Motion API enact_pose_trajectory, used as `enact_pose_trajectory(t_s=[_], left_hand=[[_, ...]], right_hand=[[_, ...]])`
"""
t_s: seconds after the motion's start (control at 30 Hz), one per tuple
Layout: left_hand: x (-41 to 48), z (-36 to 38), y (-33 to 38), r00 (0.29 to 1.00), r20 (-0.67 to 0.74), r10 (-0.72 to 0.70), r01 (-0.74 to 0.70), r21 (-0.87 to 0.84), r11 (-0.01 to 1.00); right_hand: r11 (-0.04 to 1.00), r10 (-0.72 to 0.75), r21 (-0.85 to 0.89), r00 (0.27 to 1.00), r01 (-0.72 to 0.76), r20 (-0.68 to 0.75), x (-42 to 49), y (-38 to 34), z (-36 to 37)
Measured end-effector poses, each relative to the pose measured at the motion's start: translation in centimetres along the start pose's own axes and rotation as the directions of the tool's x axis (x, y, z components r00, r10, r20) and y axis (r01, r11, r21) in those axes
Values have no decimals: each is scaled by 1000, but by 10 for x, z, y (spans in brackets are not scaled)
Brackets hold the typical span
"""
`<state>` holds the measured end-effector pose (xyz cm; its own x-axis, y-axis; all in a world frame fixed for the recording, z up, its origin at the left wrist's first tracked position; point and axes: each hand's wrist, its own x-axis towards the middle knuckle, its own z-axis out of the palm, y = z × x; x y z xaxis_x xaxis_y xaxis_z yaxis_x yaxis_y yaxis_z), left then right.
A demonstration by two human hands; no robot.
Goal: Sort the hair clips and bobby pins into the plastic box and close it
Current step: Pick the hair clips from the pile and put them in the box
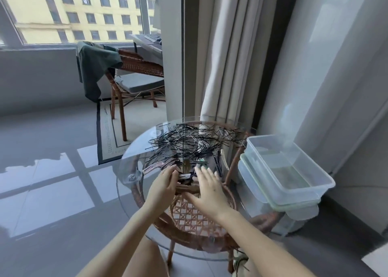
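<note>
left hand (165, 185) fingertips in the hair clips (185, 175), can't tell if gripping, right hand (209, 185) spread flat just beside, bobby pins (189, 144) heaped behind, open plastic box (294, 171) at right

Looks like a home, a glazed balcony corner. Shows in the rattan chair (137, 65) with its grey cushion (139, 83) and a green garment (94, 66) draped over the back, the rug (107, 138) beneath, the long pale curtain (228, 56) and the round glass-topped rattan table (131, 161).

Left hand (165, 185) and right hand (209, 186) are over hair clips (219, 161), near heaped bobby pins (189, 142) on glass table (128, 199).
</note>
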<state>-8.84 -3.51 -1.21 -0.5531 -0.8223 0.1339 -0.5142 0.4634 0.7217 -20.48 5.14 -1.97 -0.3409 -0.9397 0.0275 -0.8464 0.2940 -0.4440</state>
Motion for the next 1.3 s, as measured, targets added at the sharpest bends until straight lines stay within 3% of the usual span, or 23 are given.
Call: enact_pose_trajectory(t_s=[0.13, 0.23, 0.3, 0.37, 0.47, 0.57, 0.67, 0.8, 1.0, 1.13, 1.2, 1.3], left_hand=[[13, -5, 2, 984, -167, 54, -65, -56, 996], [35, -19, -19, 939, -340, 50, -32, 58, 998], [49, -23, -37, 960, -270, -66, 113, 163, 980], [52, -16, -45, 980, -124, -158, 185, 253, 949], [47, 0, -40, 999, 0, -54, 52, 260, 964], [41, -6, -26, 997, 72, 1, -6, 64, 998], [48, -22, -18, 999, -32, 41, -43, -49, 998], [102, -37, -37, 983, -181, 38, -23, 86, 996], [191, -27, -77, 983, -72, -167, 181, 335, 925], [217, -14, -78, 985, 25, -168, 138, 463, 875], [223, -6, -72, 988, 110, -108, 43, 479, 877], [221, 1, -60, 967, 253, 9, -122, 435, 892]], right_hand=[[969, -51, 239, 997, 62, -52, 9, -12, -16], [946, 91, 324, 978, -26, -189, 23, 4, -38], [945, 274, 231, 947, -233, -167, 36, 22, -43], [926, 375, 58, 926, -372, -52, 41, 29, -34], [953, 300, -43, 954, -299, 18, 33, 16, -15], [978, 199, 41, 976, -203, 84, 21, -1, -23], [979, 143, 150, 989, -136, -43, 28, -2, -53], [957, 285, 153, 897, -246, -337, 101, 30, -86], [774, 611, 23, 737, -633, -289, 188, 89, -62], [671, 702, -38, 652, -740, -286, 205, 114, -52], [675, 689, -102, 673, -731, -270, 207, 113, -46], [760, 606, -108, 760, -640, -234, 203, 95, -35]])
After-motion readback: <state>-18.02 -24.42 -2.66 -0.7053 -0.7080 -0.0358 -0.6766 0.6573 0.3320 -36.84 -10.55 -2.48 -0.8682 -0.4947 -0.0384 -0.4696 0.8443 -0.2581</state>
